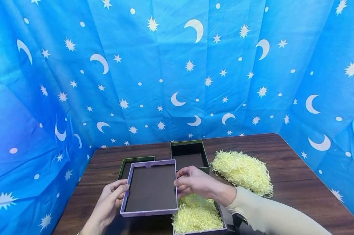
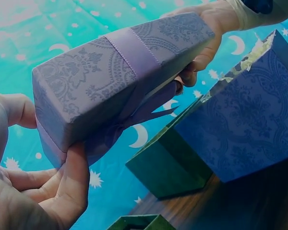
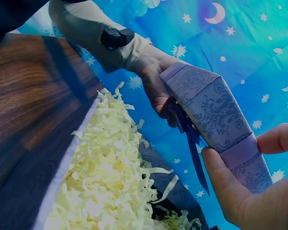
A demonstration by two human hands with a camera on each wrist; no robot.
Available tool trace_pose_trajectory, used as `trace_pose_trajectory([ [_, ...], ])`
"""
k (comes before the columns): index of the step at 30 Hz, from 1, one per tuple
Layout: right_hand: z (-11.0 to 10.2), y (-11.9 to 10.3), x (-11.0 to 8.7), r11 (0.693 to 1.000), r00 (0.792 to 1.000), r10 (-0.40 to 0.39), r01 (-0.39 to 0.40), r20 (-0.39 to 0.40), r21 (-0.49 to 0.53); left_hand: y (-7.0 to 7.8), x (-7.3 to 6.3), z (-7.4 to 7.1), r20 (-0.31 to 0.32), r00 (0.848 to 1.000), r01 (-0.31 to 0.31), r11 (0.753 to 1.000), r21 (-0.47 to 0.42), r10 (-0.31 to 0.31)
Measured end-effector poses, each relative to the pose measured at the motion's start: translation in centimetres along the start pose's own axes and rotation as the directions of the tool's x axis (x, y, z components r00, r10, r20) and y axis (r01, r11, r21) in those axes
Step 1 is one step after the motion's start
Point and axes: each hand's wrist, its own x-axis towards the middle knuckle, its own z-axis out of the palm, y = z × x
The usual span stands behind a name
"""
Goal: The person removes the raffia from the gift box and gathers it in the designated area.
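A purple box lid (image 1: 153, 187) is held up over the table with its dark inside facing the head camera. My left hand (image 1: 107, 199) pinches its left side between thumb and fingers, and my right hand (image 1: 195, 182) pinches the right side. Embossed floral patterning and a lilac ribbon (image 2: 134, 52) with a bow under it show in the left wrist view. Below my right hand stands a matching purple box (image 2: 249, 105), filled with pale yellow shredded paper (image 1: 197, 215) up to its rim. The lid overlaps the left edge of that box in the head view.
An uncovered green box (image 1: 204, 153) stands behind the purple one. Partly hidden behind the lid is a green-rimmed tray or lid (image 1: 137, 159). To the right lies a loose heap of yellow shredded paper (image 1: 242, 171) on the dark wooden table (image 1: 285, 182). Blue star-and-moon cloth (image 1: 165, 65) surrounds the table.
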Motion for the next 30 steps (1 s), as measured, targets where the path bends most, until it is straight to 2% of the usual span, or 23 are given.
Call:
trace_pose_trajectory([
  [8,0.5,0.5,0.9,1.000,1.000,0.020,-0.020,-0.001,-0.012,-0.5,-0.1,-1.0,0.022,0.999,0.037,0.999,0.024,-0.037],
  [21,2.2,1.5,2.1,0.997,0.997,0.063,-0.065,-0.040,-0.038,-1.7,-0.8,-2.8,0.001,0.994,0.112,0.992,0.066,-0.112],
  [26,2.5,1.8,2.4,0.998,0.998,0.049,-0.050,-0.028,-0.036,-2.1,-1.1,-3.5,-0.003,0.995,0.101,0.992,0.081,-0.101],
  [30,3.2,1.9,2.7,0.997,1.000,0.022,-0.022,-0.010,-0.077,-2.4,-1.4,-4.2,0.009,0.992,0.126,0.987,0.103,-0.128],
])
